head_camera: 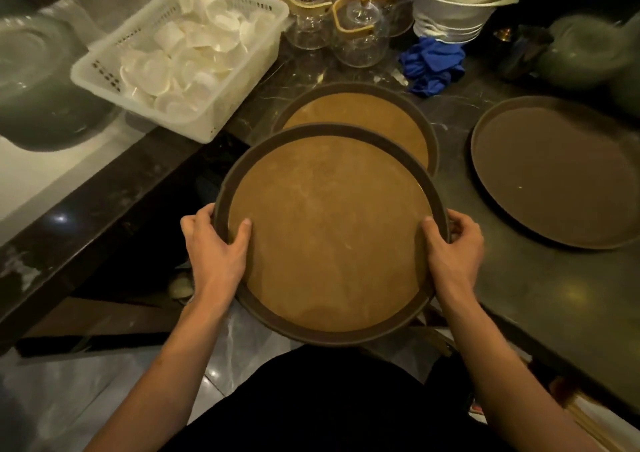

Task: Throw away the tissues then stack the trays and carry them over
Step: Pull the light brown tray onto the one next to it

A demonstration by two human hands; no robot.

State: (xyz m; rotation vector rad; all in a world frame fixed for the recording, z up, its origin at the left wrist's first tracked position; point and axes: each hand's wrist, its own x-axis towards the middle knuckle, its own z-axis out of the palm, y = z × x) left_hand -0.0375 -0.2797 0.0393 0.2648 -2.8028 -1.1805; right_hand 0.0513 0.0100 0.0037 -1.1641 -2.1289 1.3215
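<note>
I hold a round brown tray (329,230) with a dark rim in front of my body, partly over the counter's front edge. My left hand (216,247) grips its left rim, thumb on the tray's surface. My right hand (453,244) grips the right rim the same way. A second round brown tray (360,112) lies on the dark counter just behind, partly covered by the held one. A third, darker tray (554,171) lies flat on the counter to the right. No tissues are visible.
A white plastic basket (214,105) of small white dishes sits at the back left. Glass jars (349,32), stacked white bowls (453,12) and a blue cloth (433,64) line the back. Green glassware (585,57) stands far right. Tiled floor lies below.
</note>
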